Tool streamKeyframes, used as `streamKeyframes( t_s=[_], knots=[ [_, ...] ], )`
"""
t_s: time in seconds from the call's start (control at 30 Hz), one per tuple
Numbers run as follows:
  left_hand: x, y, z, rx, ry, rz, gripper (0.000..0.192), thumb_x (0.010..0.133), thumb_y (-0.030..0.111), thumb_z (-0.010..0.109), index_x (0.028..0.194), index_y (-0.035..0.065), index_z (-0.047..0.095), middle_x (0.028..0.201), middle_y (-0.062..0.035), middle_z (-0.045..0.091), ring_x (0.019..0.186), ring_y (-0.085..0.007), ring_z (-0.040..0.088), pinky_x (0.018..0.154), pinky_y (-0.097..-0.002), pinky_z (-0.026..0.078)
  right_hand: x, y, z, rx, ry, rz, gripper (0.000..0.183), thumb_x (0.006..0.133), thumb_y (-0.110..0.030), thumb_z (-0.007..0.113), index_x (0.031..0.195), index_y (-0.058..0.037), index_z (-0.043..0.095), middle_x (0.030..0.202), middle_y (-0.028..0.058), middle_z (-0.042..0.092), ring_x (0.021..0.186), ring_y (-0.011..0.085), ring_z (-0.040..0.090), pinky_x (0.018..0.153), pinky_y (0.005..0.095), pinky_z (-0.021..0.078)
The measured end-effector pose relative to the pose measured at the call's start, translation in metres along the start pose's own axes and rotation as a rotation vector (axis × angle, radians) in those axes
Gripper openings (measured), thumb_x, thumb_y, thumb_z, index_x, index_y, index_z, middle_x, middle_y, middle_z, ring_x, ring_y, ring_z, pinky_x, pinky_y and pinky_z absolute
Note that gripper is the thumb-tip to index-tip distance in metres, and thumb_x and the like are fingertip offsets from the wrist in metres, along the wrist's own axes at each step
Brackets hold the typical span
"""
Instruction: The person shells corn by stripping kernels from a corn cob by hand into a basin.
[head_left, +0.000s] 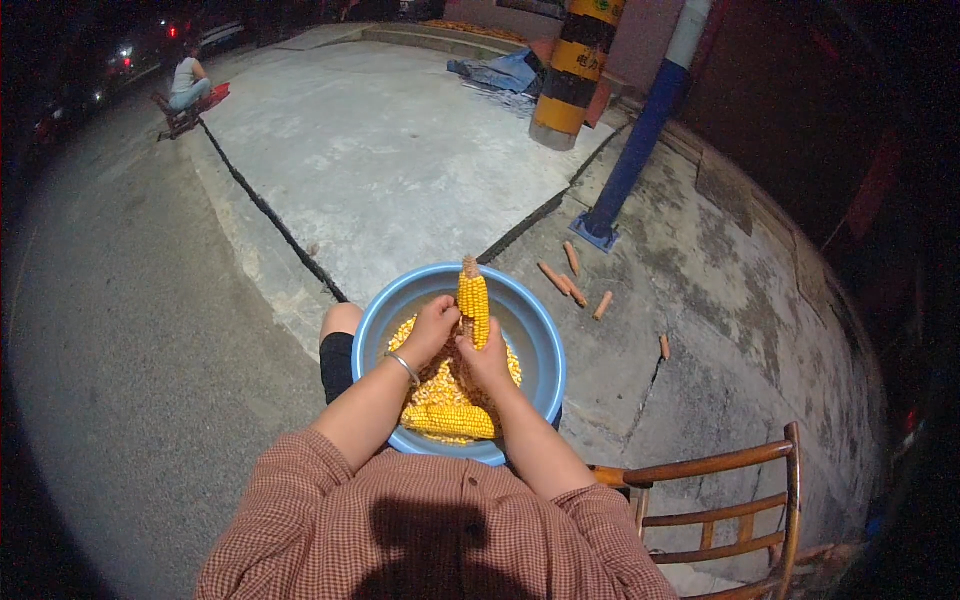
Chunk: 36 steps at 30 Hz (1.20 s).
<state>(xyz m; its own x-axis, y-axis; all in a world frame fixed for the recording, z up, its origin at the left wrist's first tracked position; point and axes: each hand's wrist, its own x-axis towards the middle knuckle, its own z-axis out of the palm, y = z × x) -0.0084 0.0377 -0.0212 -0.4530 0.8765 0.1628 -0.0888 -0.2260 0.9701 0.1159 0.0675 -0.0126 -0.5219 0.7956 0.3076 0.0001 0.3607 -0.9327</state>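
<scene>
A blue plastic basin (553, 360) rests on my lap, holding loose yellow corn kernels (442, 388). Over it, my right hand (486, 358) grips the lower end of an upright ear of corn (473, 300), whose cob shows bare at the tip and along part of its lower side. My left hand (435, 324), with a metal bangle at the wrist, is at the ear's left side with curled fingers; whether it pinches anything is hidden. Another full ear of corn (448, 421) lies on the kernels at the basin's near side.
Several bare corn cobs (574, 291) lie on the concrete at the right. A wooden chair (709, 469) stands at the lower right. Beyond are a blue and white pole (637, 150) and a yellow and black striped pillar (574, 82). A person (187, 82) sits far left by a red container.
</scene>
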Motion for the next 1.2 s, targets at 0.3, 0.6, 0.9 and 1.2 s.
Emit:
streamKeyframes(
  t_s=[0.3, 0.6, 0.9, 1.2],
  knots=[
    [-0.008, 0.022, -0.001, 0.12, 0.058, -0.097, 0.02, 0.087, 0.02, 0.045, 0.081, 0.0035, 0.053, 0.068, -0.0014, 0.053, 0.054, -0.0081, 0.048, 0.05, -0.0232, 0.04, 0.002, -0.009, -0.012, 0.674, -0.158, 0.364, 0.026, 0.077, -0.012, 0.058, 0.098, -0.0028, 0.047, 0.08, 0.009, 0.057, 0.06, 0.0169, 0.058, 0.054, 0.0259, 0.0492],
    [-0.012, 0.018, 0.008, 0.262, 0.172, 0.272, 0.011, 0.084, 0.013, 0.057, 0.09, 0.0037, 0.057, 0.076, -0.0042, 0.055, 0.06, -0.0089, 0.052, 0.053, -0.0243, 0.045, -0.002, -0.006, -0.018, 1.049, -0.388, 0.64, 0.03, 0.079, -0.023, 0.054, 0.099, -0.002, 0.048, 0.081, 0.009, 0.054, 0.068, 0.0191, 0.056, 0.06, 0.0323, 0.0507],
    [-0.023, 0.046, 0.013, -0.335, -0.15, -0.244, 0.035, 0.09, 0.04, 0.044, 0.106, 0.0094, 0.052, 0.07, -0.0007, 0.054, 0.048, -0.0076, 0.048, 0.042, -0.0204, 0.042, -0.001, 0.0, -0.021, 1.276, -0.53, 0.663, 0.035, 0.077, -0.026, 0.053, 0.103, -0.0035, 0.046, 0.084, 0.0096, 0.052, 0.065, 0.0197, 0.05, 0.059, 0.0317, 0.0445],
    [-0.021, 0.037, 0.006, -0.186, -0.301, -0.316, 0.044, 0.092, 0.045, 0.036, 0.112, 0.0091, 0.052, 0.06, -0.0009, 0.052, 0.034, -0.0075, 0.04, 0.031, -0.0206, 0.038, -0.003, 0.005, -0.014, 1.163, -0.491, 0.749, 0.033, 0.076, -0.026, 0.054, 0.1, -0.0043, 0.048, 0.082, 0.0094, 0.053, 0.066, 0.0207, 0.052, 0.06, 0.0324, 0.0448]
  ],
)
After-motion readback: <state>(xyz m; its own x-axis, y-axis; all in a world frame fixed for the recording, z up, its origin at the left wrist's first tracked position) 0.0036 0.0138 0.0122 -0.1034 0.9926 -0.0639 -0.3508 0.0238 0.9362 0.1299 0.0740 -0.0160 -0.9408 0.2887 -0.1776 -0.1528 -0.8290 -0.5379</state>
